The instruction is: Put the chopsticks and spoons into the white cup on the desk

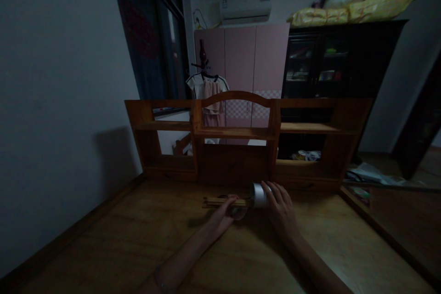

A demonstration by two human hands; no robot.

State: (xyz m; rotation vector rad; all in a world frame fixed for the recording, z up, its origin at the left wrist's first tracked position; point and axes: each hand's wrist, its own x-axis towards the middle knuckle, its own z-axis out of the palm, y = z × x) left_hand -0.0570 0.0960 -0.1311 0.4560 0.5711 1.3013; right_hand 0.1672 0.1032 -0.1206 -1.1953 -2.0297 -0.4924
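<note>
My left hand (223, 213) is closed around a bundle of thin tan sticks (214, 201) that look like pencils or chopsticks; the dim light hides which. They lie level, and their right ends reach the mouth of a silvery-white cylindrical cup (258, 195). That cup is tipped on its side with its opening to the left, and my right hand (280, 200) grips it from the right. Whether the stick ends are inside the cup I cannot tell. Below my left fingers shows a pale, see-through rounded thing (240, 213), too dim to name.
Both hands are over a wooden desktop (155, 229). Along its back edge stands a wooden shelf unit (236, 134). A white wall (62, 101) borders the left. Beyond are clothes on a rack (212, 94), a pink wardrobe (240, 59) and a dark cabinet (320, 96).
</note>
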